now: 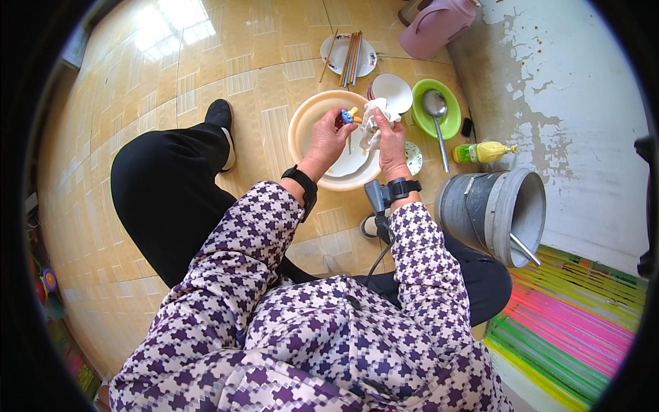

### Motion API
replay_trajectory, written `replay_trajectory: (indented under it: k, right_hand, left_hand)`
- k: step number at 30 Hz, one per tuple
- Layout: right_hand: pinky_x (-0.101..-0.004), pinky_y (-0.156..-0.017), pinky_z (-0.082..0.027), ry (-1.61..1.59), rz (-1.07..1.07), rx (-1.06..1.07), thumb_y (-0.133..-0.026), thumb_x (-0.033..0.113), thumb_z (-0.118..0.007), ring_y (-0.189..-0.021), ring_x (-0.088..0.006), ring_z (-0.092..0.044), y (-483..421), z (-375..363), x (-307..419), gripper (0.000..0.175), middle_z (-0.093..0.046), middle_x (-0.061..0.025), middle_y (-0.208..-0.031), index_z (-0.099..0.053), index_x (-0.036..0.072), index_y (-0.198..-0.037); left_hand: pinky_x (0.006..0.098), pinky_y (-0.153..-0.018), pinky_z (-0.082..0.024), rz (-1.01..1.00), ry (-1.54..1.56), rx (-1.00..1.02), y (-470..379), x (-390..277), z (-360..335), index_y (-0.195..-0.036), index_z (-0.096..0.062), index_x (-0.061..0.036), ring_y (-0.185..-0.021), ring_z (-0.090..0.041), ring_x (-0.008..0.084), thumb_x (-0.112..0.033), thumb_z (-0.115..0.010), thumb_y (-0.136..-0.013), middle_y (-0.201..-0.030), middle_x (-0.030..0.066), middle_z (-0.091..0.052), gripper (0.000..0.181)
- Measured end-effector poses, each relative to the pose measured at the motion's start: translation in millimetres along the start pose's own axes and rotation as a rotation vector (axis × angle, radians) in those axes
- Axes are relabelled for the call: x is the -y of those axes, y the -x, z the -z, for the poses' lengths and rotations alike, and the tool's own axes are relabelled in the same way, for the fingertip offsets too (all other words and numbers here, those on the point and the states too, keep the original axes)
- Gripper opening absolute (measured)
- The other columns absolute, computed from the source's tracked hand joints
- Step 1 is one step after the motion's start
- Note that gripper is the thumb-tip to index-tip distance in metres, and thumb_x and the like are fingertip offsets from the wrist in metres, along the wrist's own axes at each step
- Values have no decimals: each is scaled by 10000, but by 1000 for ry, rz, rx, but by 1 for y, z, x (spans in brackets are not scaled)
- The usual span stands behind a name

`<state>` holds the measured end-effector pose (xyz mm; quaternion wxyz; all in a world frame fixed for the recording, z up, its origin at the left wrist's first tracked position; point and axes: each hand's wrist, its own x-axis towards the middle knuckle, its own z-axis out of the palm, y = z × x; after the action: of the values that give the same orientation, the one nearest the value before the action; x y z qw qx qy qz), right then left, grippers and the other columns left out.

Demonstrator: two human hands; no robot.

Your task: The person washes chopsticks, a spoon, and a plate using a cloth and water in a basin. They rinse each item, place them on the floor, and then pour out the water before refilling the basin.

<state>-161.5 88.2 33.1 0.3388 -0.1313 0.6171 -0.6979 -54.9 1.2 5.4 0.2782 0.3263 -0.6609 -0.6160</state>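
Observation:
My left hand [328, 136] pinches a small blue and yellow object [348, 116] between thumb and fingers; its exact kind is too small to tell. A crumpled white cloth [371, 135] is bunched in my right hand [392, 143], close beside that object. Both hands are above a cream plastic basin [297, 135] on the floor. Inside the basin lies something wide and white [346, 164], partly covered by my hands, and a thin grey stem shows below my left fingers. Behind the cloth, white bowls [392, 88] are stacked against the basin's far right side.
Beyond the basin, a plate [335, 55] carries several chopsticks [351, 57]. On the right are a green bowl [454, 123] with a metal ladle [435, 107], a small patterned dish [414, 158], a yellow bottle [479, 152], a grey bucket [468, 206] and a pink thermos [437, 28] near the wall.

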Motion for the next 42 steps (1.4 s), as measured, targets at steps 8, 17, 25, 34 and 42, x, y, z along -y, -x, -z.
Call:
replay_trajectory:
  k: [8, 17, 25, 34, 42]
  right_hand:
    - [-296, -736, -486, 562, 285, 159, -826, 138, -611, -860, -183, -630, 5, -20, 4, 245, -653, -135, -960, -568, -24, -1005]
    - [-254, -690, -465, 317, 93, 26, -850, 180, -601, -774, -111, -588, 5, -7, 2, 248, -655, -48, -887, -643, -21, -990]
    - [-248, -601, -499, -167, 96, -102, -847, 234, -609, -727, -116, -606, -4, -5, 22, 258, -638, -30, -859, -630, 30, -1004]
    - [-273, -663, -494, 188, 35, 127, -797, 181, -685, -759, -133, -610, -2, -1, 14, 236, -654, -43, -870, -656, 35, -979]
    - [-300, -624, -492, 662, 155, 15, -793, 202, -690, -683, -199, -641, -8, -11, 3, 235, -675, -137, -824, -662, -13, -883]
  left_hand:
    - [243, -581, -478, -27, -140, -12, -3, 4, 3, -1094, -542, -1, -646, -558, 96, -45, -650, -817, -758, 42, -593, 300]
    - [221, -577, -471, 23, -107, -5, -6, -1, 4, -1015, -576, -10, -645, -537, 66, -74, -721, -765, -743, 5, -583, 296]
    - [287, -614, -476, 7, -49, 11, -2, -2, 8, -961, -621, -11, -676, -581, 165, -201, -774, -701, -750, 78, -619, 357]
    - [324, -612, -475, 1, -142, 36, -4, -3, 6, -873, -676, -47, -596, -589, 211, -220, -766, -692, -708, 97, -637, 266]
    - [243, -599, -464, -14, -186, 164, 2, -6, 2, -979, -632, 39, -639, -544, 86, -109, -697, -790, -730, 32, -629, 249]
